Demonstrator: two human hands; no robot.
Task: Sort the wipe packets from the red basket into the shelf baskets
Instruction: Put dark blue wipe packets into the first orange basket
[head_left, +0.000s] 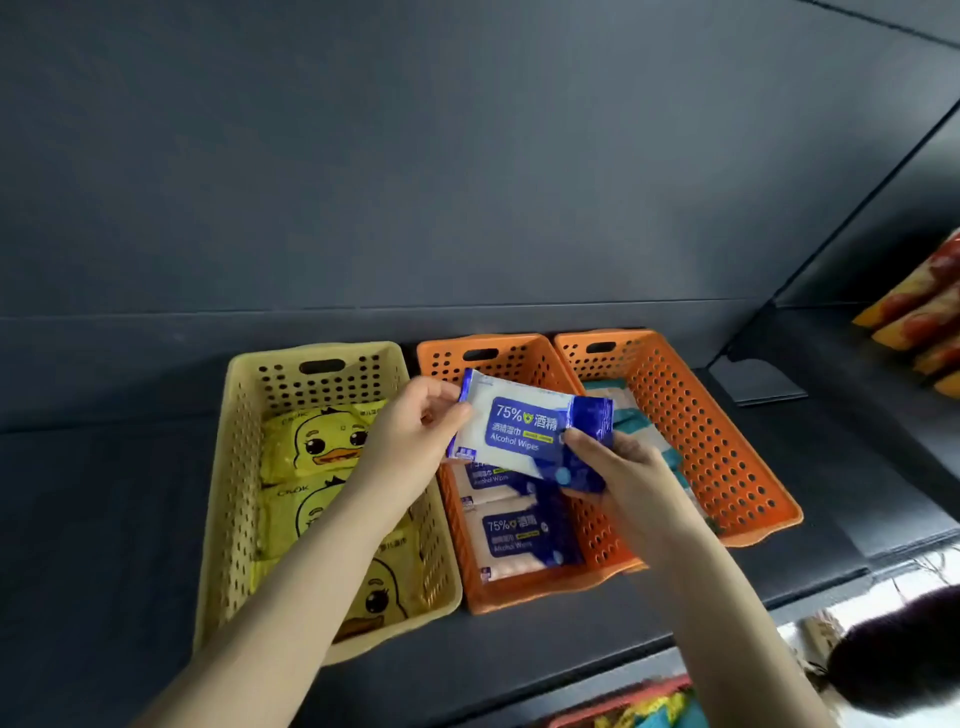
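Gripping the alcohol wipe packet (524, 431) endwise, both hands (415, 431) raised.

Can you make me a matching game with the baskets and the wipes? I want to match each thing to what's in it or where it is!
Things:
1. yellow basket
2. middle orange basket
3. right orange basket
4. raised alcohol wipes packet

Matches:
a. holds teal packets
b. held in the air by the left hand and right hand
c. holds duck packets
d. holds blue alcohol packets

Right pairs: 1-c, 2-d, 3-a, 4-b.
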